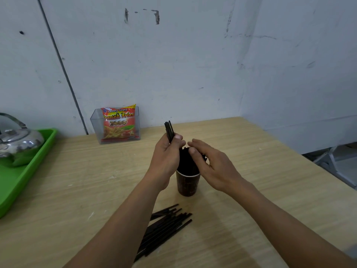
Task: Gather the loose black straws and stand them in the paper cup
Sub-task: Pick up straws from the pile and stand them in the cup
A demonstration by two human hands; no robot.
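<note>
My left hand (167, 151) is closed around a few black straws (169, 130), thumb pressed across them, their upper ends poking up above my fist; their lower ends are hidden behind my palm, so I cannot tell whether they reach the cup yet; my right hand (213, 165) is spread loose and holds nothing, fingers slightly curled, the fingertips (192, 150) resting against the tops of the straws in the cup (186, 161); those stand in a thick dark bunch, packed together and leaning a little to the right; the paper cup (187, 183) stands upright on the wooden table (270, 171), between my two wrists, dark brown with a pale rim; nearer to me, between my forearms, a pile of loose straws (166, 227) lies flat on the table, fanned out roughly side by side and pointing up toward the right; at the back against the wall a clear plastic box (96, 128) holds a red bag of fries snack (118, 122); at the far left a green tray (23, 180) carries a shiny metal kettle (17, 140).
</note>
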